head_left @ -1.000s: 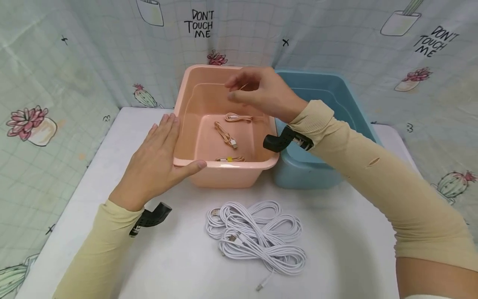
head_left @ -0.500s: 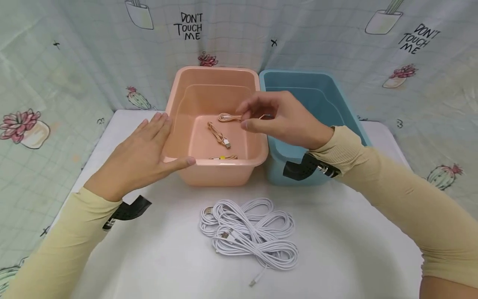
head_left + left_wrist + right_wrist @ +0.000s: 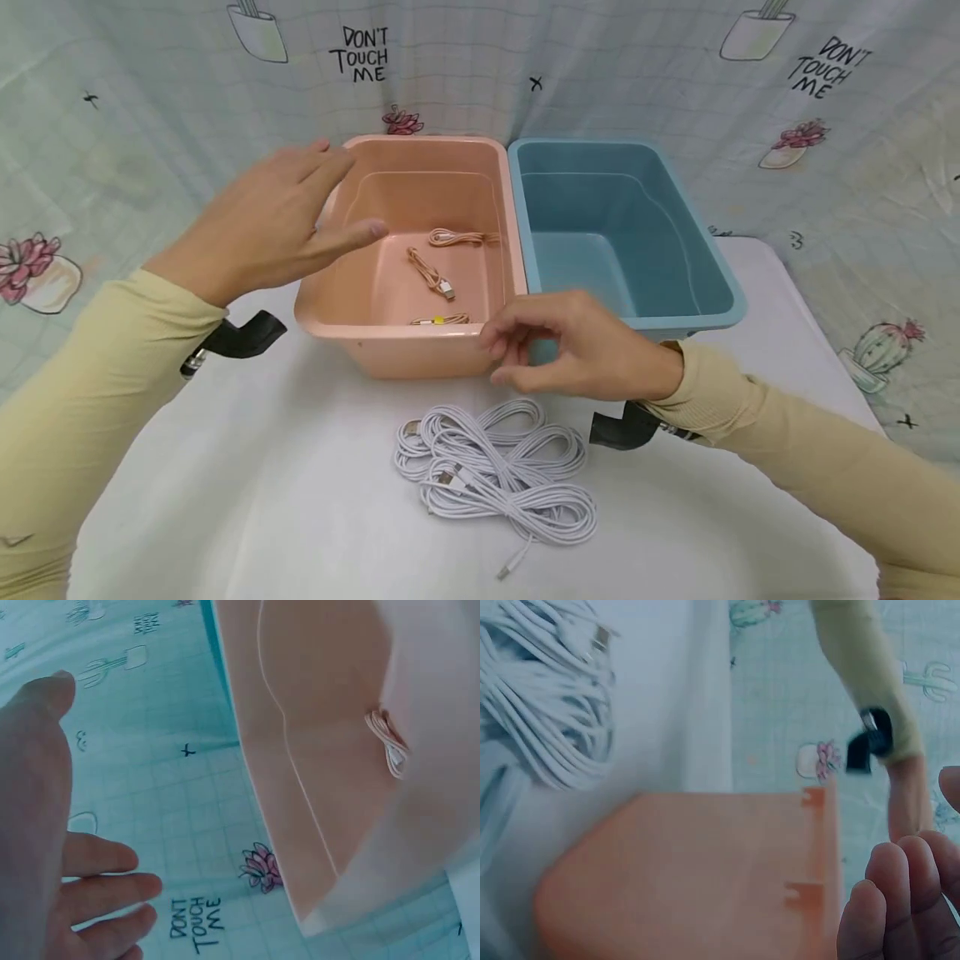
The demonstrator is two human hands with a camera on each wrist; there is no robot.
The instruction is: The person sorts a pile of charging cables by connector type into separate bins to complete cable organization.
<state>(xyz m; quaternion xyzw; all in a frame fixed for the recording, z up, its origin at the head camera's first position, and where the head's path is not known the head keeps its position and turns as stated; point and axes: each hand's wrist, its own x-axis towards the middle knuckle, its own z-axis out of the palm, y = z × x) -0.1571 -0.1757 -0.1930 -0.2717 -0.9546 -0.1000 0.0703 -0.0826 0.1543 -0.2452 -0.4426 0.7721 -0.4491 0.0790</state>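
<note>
In the head view my left hand (image 3: 270,217) hovers over the left rim of the pink bin (image 3: 420,354), fingers extended and thumb out to the side. The left wrist view also shows those fingers holding nothing. My right hand (image 3: 577,346), loosely curled, hangs in front of the two bins; no object shows between its fingers. Below it on the table lies a pile of white USB cables (image 3: 510,475), coiled in loops. Inside the pink bin are several bundled orange cables (image 3: 429,273), one with a yellow tag.
A blue bin (image 3: 626,321) stands against the pink bin's right side. Both stand on a white table (image 3: 315,500). A patterned curtain (image 3: 450,67) hangs close behind and along the sides.
My left hand has lifted off the pink bin's rim and shifted up. My right hand has come down and toward me, from over the pink bin to in front of the bins.
</note>
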